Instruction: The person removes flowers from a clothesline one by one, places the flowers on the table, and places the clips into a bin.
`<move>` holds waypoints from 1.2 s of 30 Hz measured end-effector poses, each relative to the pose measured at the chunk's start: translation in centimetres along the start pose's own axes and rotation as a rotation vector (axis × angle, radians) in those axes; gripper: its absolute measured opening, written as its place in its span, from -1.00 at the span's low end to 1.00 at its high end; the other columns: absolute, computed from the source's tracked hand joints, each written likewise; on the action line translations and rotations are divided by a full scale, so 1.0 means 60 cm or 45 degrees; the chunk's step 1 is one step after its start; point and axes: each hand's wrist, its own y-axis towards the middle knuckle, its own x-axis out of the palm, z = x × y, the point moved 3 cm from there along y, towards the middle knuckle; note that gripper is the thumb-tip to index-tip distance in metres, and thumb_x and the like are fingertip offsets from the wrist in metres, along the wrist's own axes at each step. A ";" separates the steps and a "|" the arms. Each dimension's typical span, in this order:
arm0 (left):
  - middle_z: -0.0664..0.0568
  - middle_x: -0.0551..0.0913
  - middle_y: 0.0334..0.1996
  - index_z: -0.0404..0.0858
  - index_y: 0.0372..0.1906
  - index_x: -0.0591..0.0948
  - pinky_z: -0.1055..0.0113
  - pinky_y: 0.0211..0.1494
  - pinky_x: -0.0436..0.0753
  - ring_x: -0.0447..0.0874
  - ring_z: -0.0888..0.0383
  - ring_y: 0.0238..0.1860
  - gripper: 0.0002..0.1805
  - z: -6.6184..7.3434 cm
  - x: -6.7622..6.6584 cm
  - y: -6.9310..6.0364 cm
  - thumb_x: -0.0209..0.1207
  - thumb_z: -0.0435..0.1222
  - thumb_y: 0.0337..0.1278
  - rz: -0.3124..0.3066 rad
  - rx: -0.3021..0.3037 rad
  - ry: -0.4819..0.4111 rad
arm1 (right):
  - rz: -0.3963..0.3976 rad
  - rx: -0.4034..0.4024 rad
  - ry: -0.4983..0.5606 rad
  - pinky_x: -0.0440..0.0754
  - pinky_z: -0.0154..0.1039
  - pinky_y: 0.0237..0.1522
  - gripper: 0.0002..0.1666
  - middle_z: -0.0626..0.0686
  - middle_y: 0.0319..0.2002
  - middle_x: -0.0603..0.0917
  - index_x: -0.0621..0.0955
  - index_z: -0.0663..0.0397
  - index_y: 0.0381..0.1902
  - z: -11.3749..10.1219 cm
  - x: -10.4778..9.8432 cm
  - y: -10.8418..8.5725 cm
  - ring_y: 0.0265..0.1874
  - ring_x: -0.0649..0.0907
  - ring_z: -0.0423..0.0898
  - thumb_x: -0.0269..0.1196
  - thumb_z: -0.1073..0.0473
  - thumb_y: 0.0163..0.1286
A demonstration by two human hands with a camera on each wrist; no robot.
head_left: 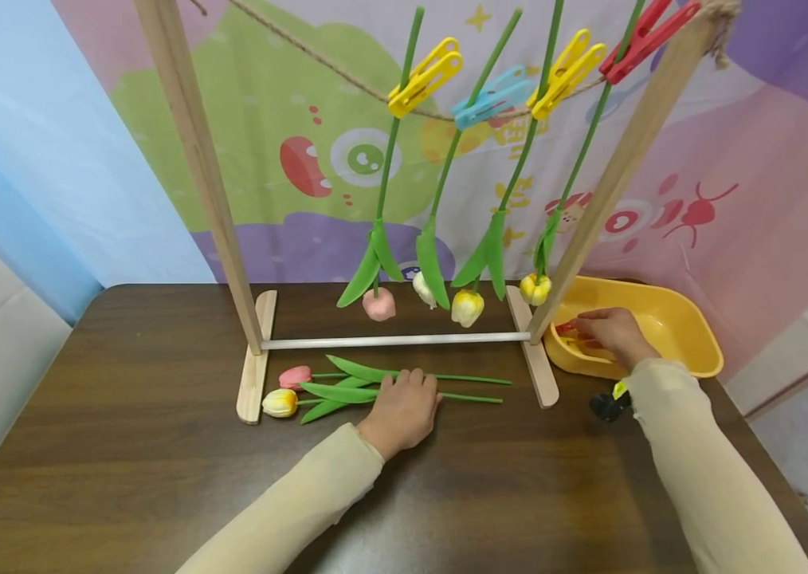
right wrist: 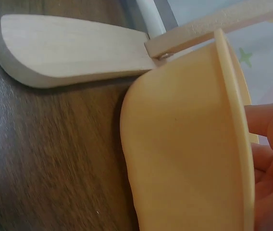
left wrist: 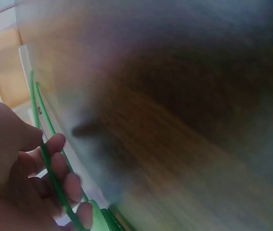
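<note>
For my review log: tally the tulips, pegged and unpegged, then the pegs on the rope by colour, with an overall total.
Pegged tulips: 4
Unpegged tulips: 2
Yellow pegs: 2
Blue peg: 1
Red peg: 1
Total: 10

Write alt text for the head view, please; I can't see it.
A person's left hand on the stems of two tulips, one pink, one yellow and white, lying on a brown table; right hand in a yellow basin. Behind them, four tulips hang heads down, clipped by yellow, blue and red clothespins to a rope on a wooden frame.
</note>
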 end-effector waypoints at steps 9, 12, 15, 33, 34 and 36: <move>-0.05 0.49 -0.15 -0.22 -0.03 0.49 0.08 -0.05 0.43 0.47 0.00 -0.06 -0.77 0.002 -0.002 0.001 -0.05 -0.23 0.32 -0.100 -0.005 0.014 | -0.077 -0.021 -0.057 0.57 -0.10 0.05 -0.35 0.37 0.06 0.52 0.27 0.54 0.25 0.001 -0.010 0.000 -0.27 0.63 -0.20 0.05 0.11 0.41; -0.06 0.48 -0.11 -0.22 0.03 0.47 0.07 -0.04 0.44 0.46 -0.01 -0.03 -0.72 0.003 -0.002 0.003 0.01 -0.27 0.25 -0.118 -0.003 0.034 | -0.088 -0.008 -0.077 0.59 -0.13 0.03 -0.36 0.33 0.03 0.54 0.28 0.53 0.25 0.004 -0.012 0.004 -0.28 0.63 -0.20 0.06 0.12 0.40; -0.07 0.48 -0.07 -0.22 0.07 0.46 0.07 -0.02 0.44 0.45 -0.01 -0.01 -0.69 0.003 -0.003 0.003 0.02 -0.27 0.25 -0.120 -0.005 0.038 | -0.098 -0.005 -0.111 0.62 -0.18 -0.04 -0.36 0.33 0.00 0.55 0.29 0.54 0.24 0.009 -0.013 0.008 -0.32 0.62 -0.22 0.07 0.13 0.39; -0.08 0.49 -0.06 -0.20 0.05 0.49 0.04 0.02 0.43 0.45 -0.03 0.00 -0.71 0.001 -0.009 0.010 0.04 -0.28 0.24 -0.065 -0.099 0.083 | -0.129 0.029 -0.105 0.62 -0.38 -0.38 -0.43 0.08 -0.31 0.58 0.29 0.57 0.21 0.011 0.000 0.025 -0.53 0.58 -0.29 0.08 0.25 0.36; -0.08 0.48 -0.06 -0.20 0.05 0.49 0.04 0.02 0.42 0.45 -0.03 -0.01 -0.72 0.001 -0.009 0.010 0.03 -0.28 0.26 -0.071 -0.104 0.084 | -0.128 0.030 -0.106 0.62 -0.39 -0.37 -0.43 0.08 -0.30 0.57 0.29 0.56 0.21 0.010 0.001 0.025 -0.53 0.57 -0.29 0.07 0.25 0.36; -0.07 0.48 -0.08 -0.20 0.02 0.49 0.05 0.00 0.42 0.45 -0.02 -0.02 -0.74 0.001 -0.010 0.010 0.03 -0.28 0.26 -0.072 -0.107 0.090 | -0.121 0.026 -0.115 0.61 -0.40 -0.38 -0.44 0.08 -0.31 0.56 0.30 0.55 0.20 0.009 0.002 0.026 -0.54 0.56 -0.29 0.07 0.27 0.35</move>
